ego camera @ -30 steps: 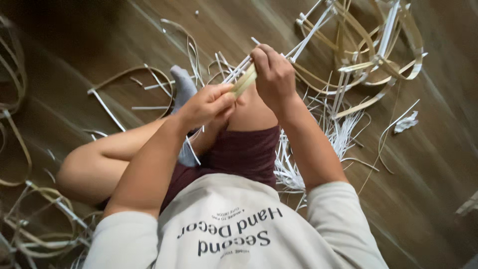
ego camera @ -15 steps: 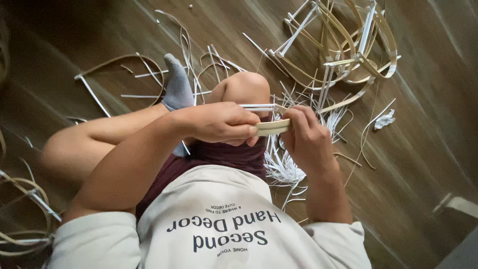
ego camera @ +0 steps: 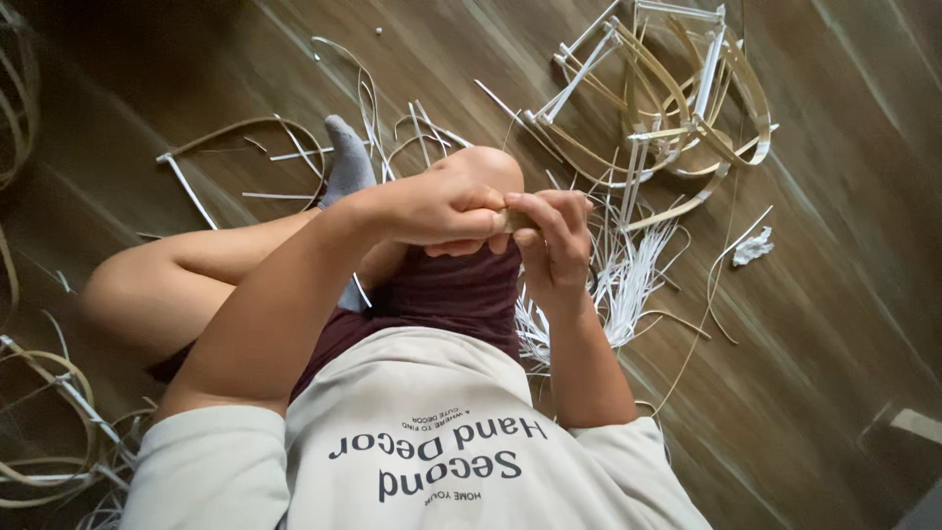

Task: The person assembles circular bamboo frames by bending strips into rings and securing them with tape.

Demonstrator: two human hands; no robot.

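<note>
2 hands pinch 1 pale strip above the knee.
Left hand (ego camera: 442, 211) and right hand (ego camera: 554, 245) both grip a flat, stiff strip (ego camera: 512, 220); thin curved offcuts (ego camera: 667, 128) litter the smooth wood floor (ego camera: 834, 294).

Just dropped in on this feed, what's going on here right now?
A person sits on a wooden floor with knees bent, both hands brought together just above one knee. The left hand and right hand pinch a short pale strip between them; most of it is hidden by the fingers. Around the legs lie loose thin white strips, and a tangle of curved tan strips sits further out on the floor. A small crumpled white scrap lies apart to the side.
</note>
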